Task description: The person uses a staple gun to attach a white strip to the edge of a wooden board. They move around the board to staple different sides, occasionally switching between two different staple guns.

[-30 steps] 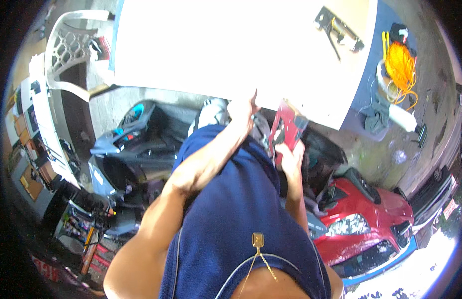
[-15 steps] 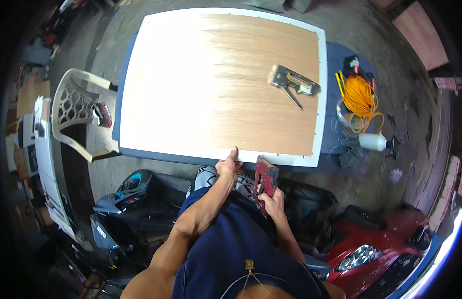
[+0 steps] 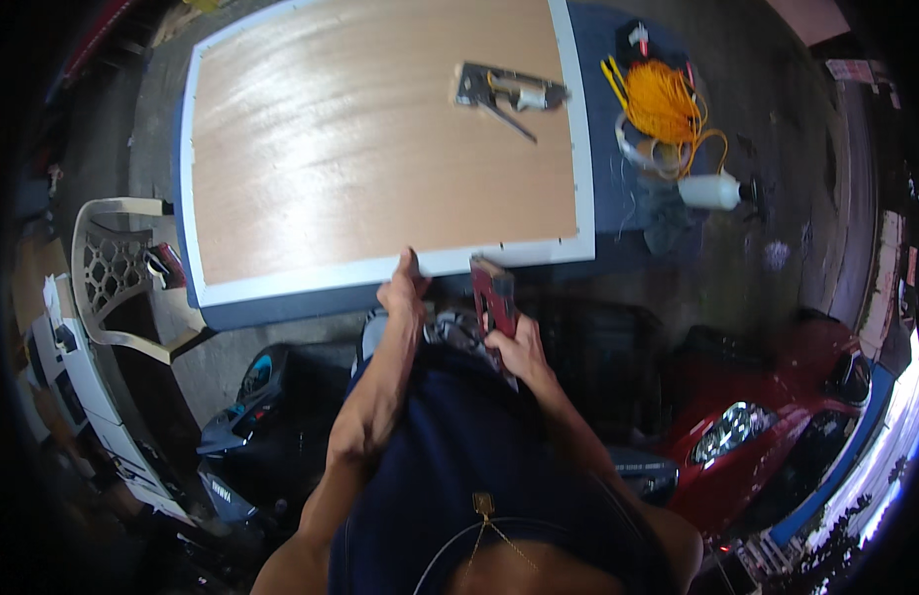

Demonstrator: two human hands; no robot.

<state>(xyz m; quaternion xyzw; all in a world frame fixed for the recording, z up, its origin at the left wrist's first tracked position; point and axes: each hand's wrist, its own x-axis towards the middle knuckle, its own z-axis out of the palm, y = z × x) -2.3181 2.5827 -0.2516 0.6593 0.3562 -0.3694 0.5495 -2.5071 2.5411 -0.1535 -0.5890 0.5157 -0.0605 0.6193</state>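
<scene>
wooden panel [image 3: 360, 149], staple gun [image 3: 507, 89] on it

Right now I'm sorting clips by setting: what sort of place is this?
Probably an open yard or garage used as a workshop: a large wooden panel with a white border lies flat, parked motorbikes and a red car stand on bare concrete, and an orange cord lies coiled nearby.

L hand [image 3: 405, 293] on board edge [image 3: 380, 270]; R hand [image 3: 522, 349] grips red tool [image 3: 493, 302].
</scene>
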